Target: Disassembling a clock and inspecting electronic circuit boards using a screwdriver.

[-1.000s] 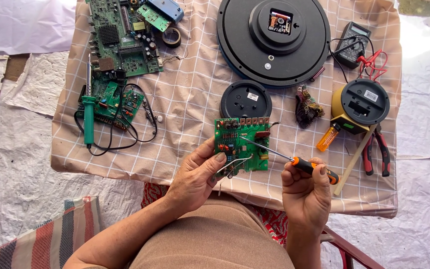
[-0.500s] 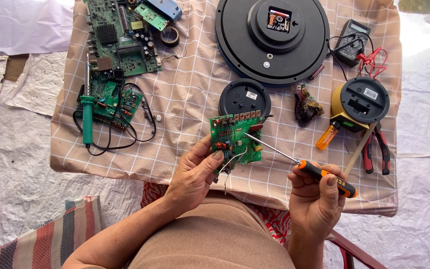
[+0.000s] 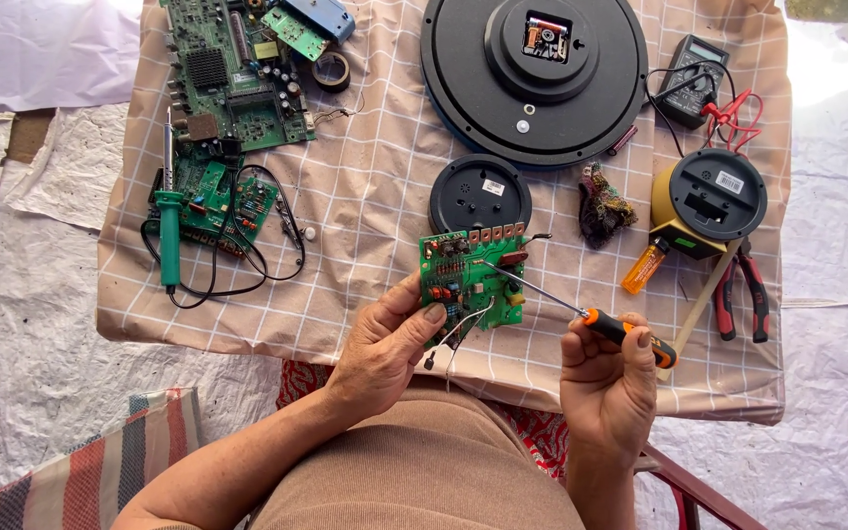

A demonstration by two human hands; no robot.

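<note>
Down near the middle, the left hand gripped the green board. Just right, the right hand squeezed a screwdriver, tip slanting up-left onto it.

Matt checked cloth, glossy plastic screwdriver handle

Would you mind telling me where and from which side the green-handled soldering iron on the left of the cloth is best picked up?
Probably by the green handle of the soldering iron, taken from its left side. The handle lies lengthwise toward the person, with the thin metal tip pointing away over the small green circuit boards. Black cable loops close on the right and below, while bare checked cloth lies left of the handle.
</note>
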